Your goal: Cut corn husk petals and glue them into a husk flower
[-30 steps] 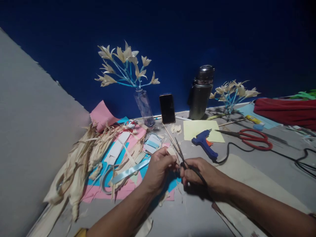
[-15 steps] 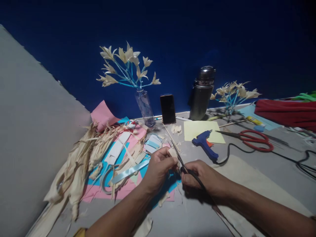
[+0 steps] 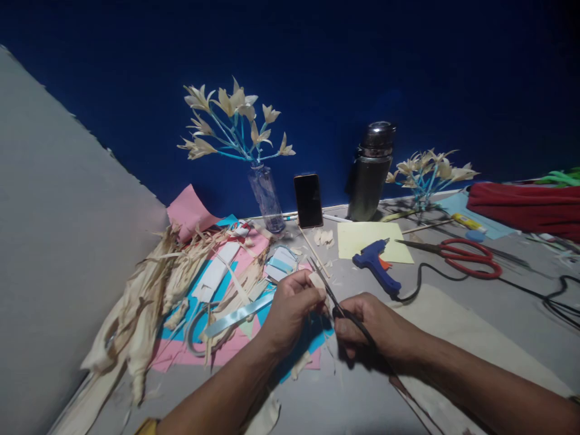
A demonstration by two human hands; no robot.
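My left hand (image 3: 296,305) pinches a small cream piece of dried husk (image 3: 316,280) between thumb and fingers. Close by on the right, my right hand (image 3: 365,326) is closed around the handles of a pair of dark scissors (image 3: 330,292). The scissor blades point up and away, right alongside the husk piece; I cannot tell whether they touch it. Beneath and left of my hands lie blue and pink paper sheets (image 3: 235,355), a light blue ribbon (image 3: 240,315) and a heap of dried husks (image 3: 149,314).
A glass bottle (image 3: 267,202) with husk flowers (image 3: 235,106), a phone (image 3: 309,200) and a steel flask (image 3: 371,175) stand by the blue wall. At right lie a blue glue gun (image 3: 378,266) with its cord, red-handled scissors (image 3: 471,257), yellow paper (image 3: 347,238) and red cloth (image 3: 525,208).
The scissor blades have shifted slightly, with the gap between them looking narrower now. My right hand has moved very little, and my left hand still holds the husk piece in the same place.
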